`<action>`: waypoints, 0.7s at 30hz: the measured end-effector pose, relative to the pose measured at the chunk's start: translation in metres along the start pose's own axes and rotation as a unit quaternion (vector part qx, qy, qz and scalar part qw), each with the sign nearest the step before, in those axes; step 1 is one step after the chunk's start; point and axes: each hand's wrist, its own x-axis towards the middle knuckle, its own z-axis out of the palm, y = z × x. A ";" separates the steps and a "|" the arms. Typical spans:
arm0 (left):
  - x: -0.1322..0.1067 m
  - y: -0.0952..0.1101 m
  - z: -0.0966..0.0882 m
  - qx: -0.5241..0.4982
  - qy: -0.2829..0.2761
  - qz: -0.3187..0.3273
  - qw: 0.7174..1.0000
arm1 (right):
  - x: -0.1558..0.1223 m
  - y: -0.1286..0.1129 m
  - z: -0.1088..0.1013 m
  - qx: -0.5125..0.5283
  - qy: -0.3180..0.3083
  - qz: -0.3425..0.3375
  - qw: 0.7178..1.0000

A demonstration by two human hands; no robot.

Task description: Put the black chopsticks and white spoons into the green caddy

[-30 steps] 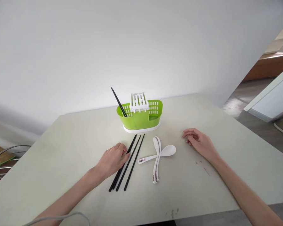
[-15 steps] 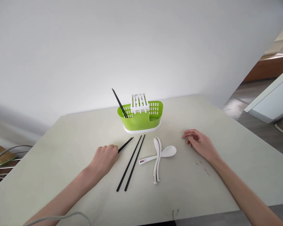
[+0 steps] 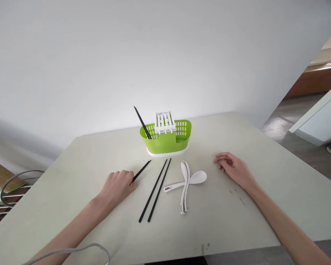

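My left hand [image 3: 118,185] is closed around black chopsticks [image 3: 142,171], whose thin ends stick out towards the basket. Just right of it, two more black chopsticks [image 3: 154,191] lie side by side on the table. White spoons [image 3: 185,187] lie crossed: two nested ones rest over another spoon [image 3: 198,177] with its bowl to the right. At the back stands a green basket [image 3: 165,144] with a white slatted top piece and white base; black chopsticks [image 3: 140,119] lean in its left compartment. My right hand [image 3: 233,165] rests on the table, fingers loosely curled, holding nothing.
The pale table [image 3: 226,228] meets a white wall [image 3: 165,55] behind the basket. A metal rack [image 3: 8,198] with a wooden board stands beyond the left edge. A grey cable [image 3: 79,247] crosses my left forearm.
My left hand has shifted slightly left with the chopsticks, and their tips have moved left too. The view has turned a little. My right hand stays in place.
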 end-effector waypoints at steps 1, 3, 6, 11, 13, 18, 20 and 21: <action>0.000 0.000 -0.002 0.003 0.000 -0.001 1.000 | 0.000 0.000 0.000 -0.001 -0.001 -0.001 1.000; 0.000 -0.001 -0.005 0.003 0.002 -0.003 1.000 | 0.000 -0.001 0.000 -0.004 -0.001 -0.001 1.000; 0.001 -0.005 -0.008 -0.011 0.003 0.003 1.000 | 0.000 -0.001 0.000 -0.007 0.000 0.005 1.000; 0.001 -0.013 -0.013 -0.080 0.040 0.013 0.996 | 0.000 -0.001 0.000 -0.010 0.003 0.000 1.000; 0.000 -0.016 -0.019 -0.143 0.069 0.019 0.987 | -0.001 -0.001 0.000 -0.010 0.002 0.003 1.000; -0.003 -0.019 -0.049 -0.289 0.209 -0.027 0.934 | 0.000 0.000 0.000 -0.005 0.002 0.002 1.000; -0.002 -0.019 -0.065 -0.347 0.269 -0.069 0.896 | 0.000 0.000 0.000 -0.008 0.005 -0.002 1.000; -0.001 -0.020 -0.072 -0.382 0.293 -0.086 0.872 | 0.000 0.001 0.000 -0.010 0.005 -0.003 1.000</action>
